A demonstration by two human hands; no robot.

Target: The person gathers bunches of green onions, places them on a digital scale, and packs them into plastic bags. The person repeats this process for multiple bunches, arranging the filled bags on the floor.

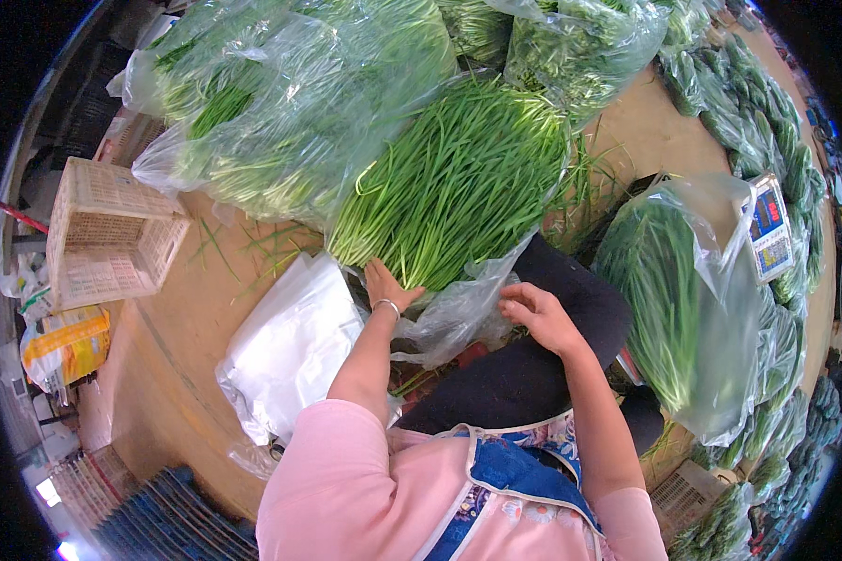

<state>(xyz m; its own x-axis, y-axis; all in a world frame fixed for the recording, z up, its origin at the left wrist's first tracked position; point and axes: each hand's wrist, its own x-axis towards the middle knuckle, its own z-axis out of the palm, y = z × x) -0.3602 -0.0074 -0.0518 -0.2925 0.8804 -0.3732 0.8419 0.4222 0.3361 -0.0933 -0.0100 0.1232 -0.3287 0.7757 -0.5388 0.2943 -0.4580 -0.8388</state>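
A big heap of garlic chives (463, 182) lies before me, leaves up and to the right, with pale cut stalk ends toward me. My left hand (389, 286), a bangle on its wrist, presses with spread fingers against those stalk ends. Clear plastic film (456, 315) runs under the near side of the heap. Above my knee, beside the film's right edge, my right hand (542, 319) hangs with loosely bent fingers and nothing visible in it. A stack of white plastic bags (295, 336) lies left of my left forearm.
Bagged greens (288, 105) lie beyond the heap at left. At right, a clear bag of chives (659, 294) stands by a digital scale display (770, 228). More bagged bundles (758, 105) line the far right. A plastic crate (116, 242) lies on its side at left.
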